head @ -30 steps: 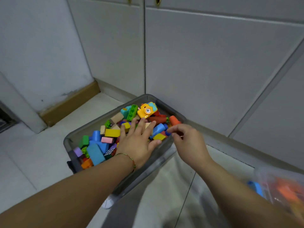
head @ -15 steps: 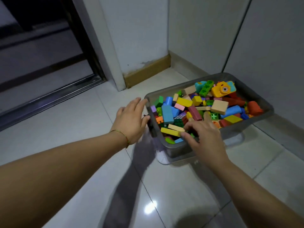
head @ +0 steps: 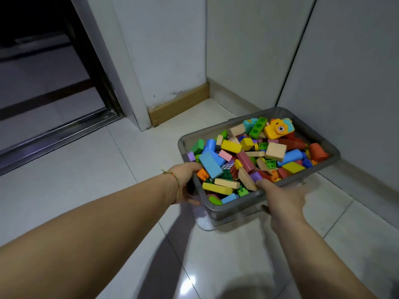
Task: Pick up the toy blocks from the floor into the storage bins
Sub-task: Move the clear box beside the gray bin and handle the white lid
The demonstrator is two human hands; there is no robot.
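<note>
Tiled floor [head: 86, 169], white and glossy; corner between pale wall panels [head: 345, 83] and a dark doorway [head: 43, 61], wooden skirting [head: 179, 104] at the back.

Hands: both clamped on the storage bin [head: 306, 117].
- My left hand [head: 185, 182] wraps the bin's short end by the near corner, with the fingers curled against the wall under the rim. A thread bracelet [head: 176, 182] is on that wrist.
- My right hand [head: 280, 197] grips the long near side. The thumb is hooked over the rim and touches the blocks; the fingers are out of sight below the edge.
- The hands are apart, with the bin's near corner between them.

Bin: grey, translucent, close to the wall panels and set at an angle to them. I cannot tell whether its base is off the floor.

Contents: toy blocks [head: 248, 160] heaped to the rim. A yellow toy camera [head: 278, 130] sits on top at the far end, and a puzzle cube [head: 227, 170] lies near my left hand. Every block I can see is in the bin.

Step (judgement): loading of this bin looks finished, and I am now shifting or lifting the bin itself.

Next move (judgement): both hands must pull or lift evenly to hold the bin level. My grip is bunched at one corner, so the far end may sag and spill the heap.
</note>
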